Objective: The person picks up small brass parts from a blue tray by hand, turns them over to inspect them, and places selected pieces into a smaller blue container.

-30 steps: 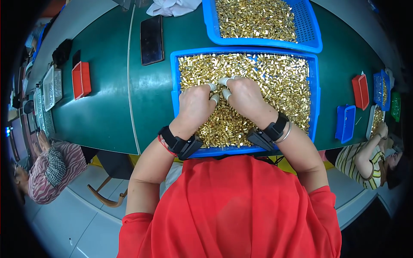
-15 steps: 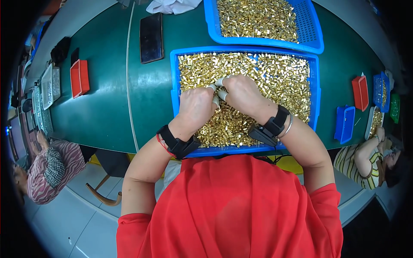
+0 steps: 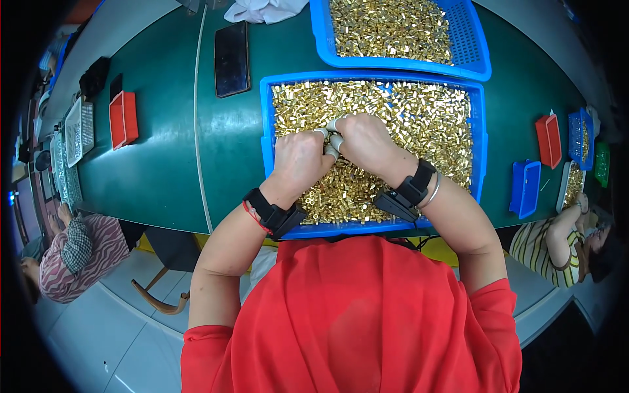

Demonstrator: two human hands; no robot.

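A blue plastic tray (image 3: 480, 141) lies in front of me, filled with small shiny gold-coloured metal pieces (image 3: 426, 124). Over its left-middle part my left hand (image 3: 296, 159) and my right hand (image 3: 368, 142) come together, fingertips nearly touching. Pale finger covers sit on several thumb and finger tips. Both hands are closed, fingers curled and thumbs pressed inward. Whatever lies between the fingertips is too small and too covered to make out. Each wrist carries a black strap with a small box.
Behind the tray stands a blue perforated basket (image 3: 470, 39) of similar pieces. A dark phone (image 3: 232, 60) and a white cloth (image 3: 262, 9) lie on the green table (image 3: 157, 164). Red baskets (image 3: 122, 120) and a blue bin (image 3: 525, 190) stand farther out. One person sits at each side.
Both hands stay at nearly the same spot, with only slight shifts of the fingers and wrists. The people at the sides have moved their arms a little.
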